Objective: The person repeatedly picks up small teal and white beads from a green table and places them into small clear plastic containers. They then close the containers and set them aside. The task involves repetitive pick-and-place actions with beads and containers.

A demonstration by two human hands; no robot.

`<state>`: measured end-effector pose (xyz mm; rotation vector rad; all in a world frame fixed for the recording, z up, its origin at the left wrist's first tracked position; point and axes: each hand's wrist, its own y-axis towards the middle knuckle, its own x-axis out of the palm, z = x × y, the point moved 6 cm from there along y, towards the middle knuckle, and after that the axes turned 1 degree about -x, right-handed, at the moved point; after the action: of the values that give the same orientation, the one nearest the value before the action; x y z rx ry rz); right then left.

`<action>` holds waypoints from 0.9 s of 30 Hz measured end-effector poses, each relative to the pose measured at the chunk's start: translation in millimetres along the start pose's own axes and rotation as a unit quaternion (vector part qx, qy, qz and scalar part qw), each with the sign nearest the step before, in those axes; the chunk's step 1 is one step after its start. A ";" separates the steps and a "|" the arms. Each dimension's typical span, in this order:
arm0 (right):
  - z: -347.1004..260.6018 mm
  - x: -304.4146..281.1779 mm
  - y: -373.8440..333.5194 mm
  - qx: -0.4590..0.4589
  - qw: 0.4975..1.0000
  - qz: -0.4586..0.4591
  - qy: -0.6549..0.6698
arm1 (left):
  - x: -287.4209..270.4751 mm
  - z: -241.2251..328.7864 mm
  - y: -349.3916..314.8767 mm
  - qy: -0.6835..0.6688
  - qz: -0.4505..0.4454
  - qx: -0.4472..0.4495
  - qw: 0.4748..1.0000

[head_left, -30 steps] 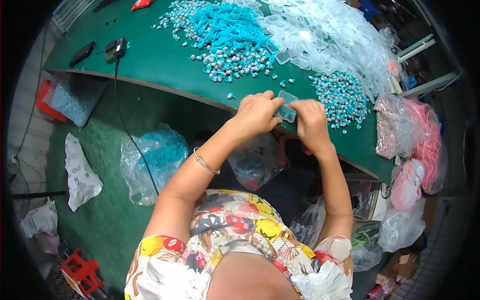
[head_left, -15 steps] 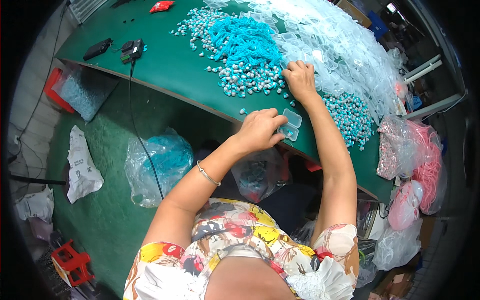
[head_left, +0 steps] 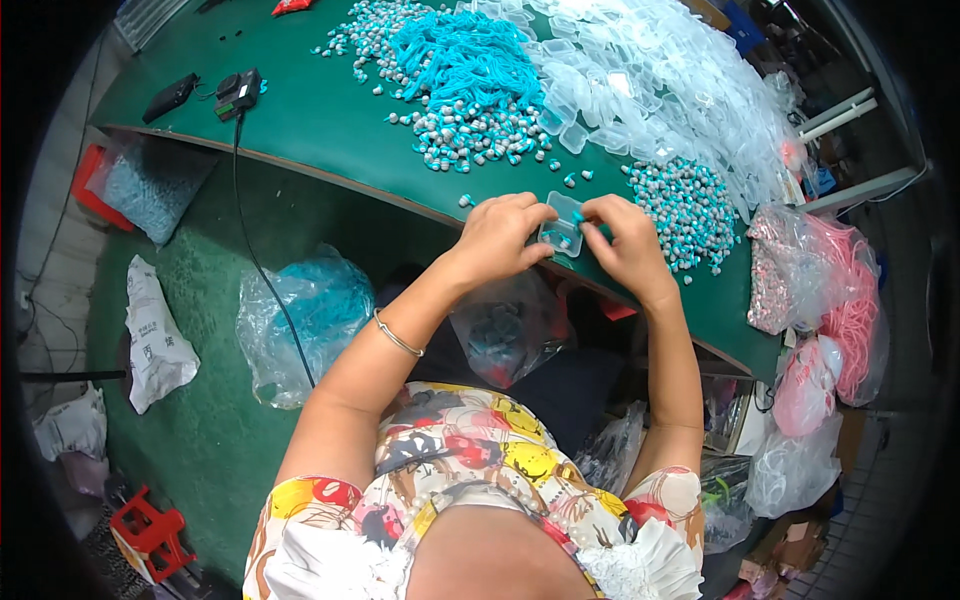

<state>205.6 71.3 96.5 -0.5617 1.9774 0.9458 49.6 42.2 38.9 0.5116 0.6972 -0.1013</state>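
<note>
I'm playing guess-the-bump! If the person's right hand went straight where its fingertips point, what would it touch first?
The right hand would probably meet the small open clear box first, held by the left hand. Depth is hard to judge from one view.

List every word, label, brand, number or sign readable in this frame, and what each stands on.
Larger white sack at left: dark printed characters; wording not copied out.
Red packet at the top edge: any marking too small to read.
Black corded device: likewise too small.
Clear plastic box in the left hand: no lettering visible.
</note>
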 end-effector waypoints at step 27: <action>-6.1 9.5 -13.1 0.060 0.998 0.022 -0.028 | 4.2 -5.8 1.4 -0.018 0.000 0.003 1.000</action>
<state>206.3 58.1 85.3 -0.4212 1.9881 0.8529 49.8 46.6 33.1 0.5149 0.6624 -0.1121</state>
